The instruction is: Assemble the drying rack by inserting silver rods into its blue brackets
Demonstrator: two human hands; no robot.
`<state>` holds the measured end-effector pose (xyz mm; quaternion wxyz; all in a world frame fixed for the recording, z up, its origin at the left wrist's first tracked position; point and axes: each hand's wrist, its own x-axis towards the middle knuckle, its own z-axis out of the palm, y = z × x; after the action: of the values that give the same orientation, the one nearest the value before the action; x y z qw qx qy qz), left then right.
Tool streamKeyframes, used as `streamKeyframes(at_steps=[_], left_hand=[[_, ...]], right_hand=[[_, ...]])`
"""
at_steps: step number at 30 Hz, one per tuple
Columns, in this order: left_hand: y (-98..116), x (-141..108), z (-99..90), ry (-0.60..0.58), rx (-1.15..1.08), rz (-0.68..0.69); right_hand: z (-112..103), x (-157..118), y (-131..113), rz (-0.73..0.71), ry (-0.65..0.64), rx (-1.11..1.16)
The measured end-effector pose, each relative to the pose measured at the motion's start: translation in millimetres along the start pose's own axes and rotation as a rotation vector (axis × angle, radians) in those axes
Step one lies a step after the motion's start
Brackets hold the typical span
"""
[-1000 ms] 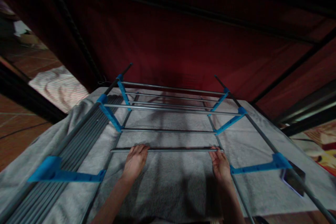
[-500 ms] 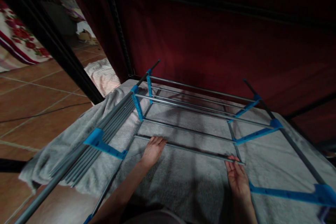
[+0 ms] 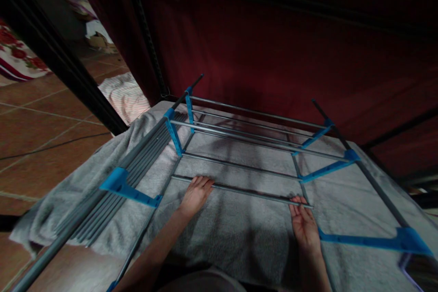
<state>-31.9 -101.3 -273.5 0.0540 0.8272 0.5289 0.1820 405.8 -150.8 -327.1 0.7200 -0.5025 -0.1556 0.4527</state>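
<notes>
A thin grey metal rod [image 3: 249, 191] lies crosswise between the two sides of a partly joined rack frame [image 3: 236, 162] of grey tubes and blue plastic brackets. My left hand [image 3: 196, 195] is closed over the rod near its left end, knuckles up. My right hand [image 3: 305, 223] is palm up at the right end, with its fingers curled around the rod. Nearest the left hand is a blue bracket [image 3: 132, 188]; another blue bracket [image 3: 372, 241] reaches out to the right of my right hand.
Several loose grey rods [image 3: 112, 196] lie side by side under the left tube. A grey blanket [image 3: 239, 242] spreads beneath the frame. A dark red curtain [image 3: 267, 54] hangs behind, and a black post [image 3: 71, 59] slants at the left over the tiled floor [image 3: 44, 127].
The view has shifted slightly, so the frame appears a little further left. Both hands keep their hold on the rod, which stays in nearly the same place between the frame's sides.
</notes>
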Motion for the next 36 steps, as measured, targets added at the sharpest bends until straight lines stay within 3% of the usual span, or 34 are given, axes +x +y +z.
streamKeyframes(at_steps=[23, 36], left_hand=[[-9.4, 2.4, 5.2, 0.052, 0.009, 0.049], [-13.3, 0.9, 7.2, 0.099, -0.001, 0.094]], right_hand=[[24.6, -14.0, -9.2, 0.012, 0.035, 0.196], [34.6, -17.9, -11.6, 0.007, 0.035, 0.197]])
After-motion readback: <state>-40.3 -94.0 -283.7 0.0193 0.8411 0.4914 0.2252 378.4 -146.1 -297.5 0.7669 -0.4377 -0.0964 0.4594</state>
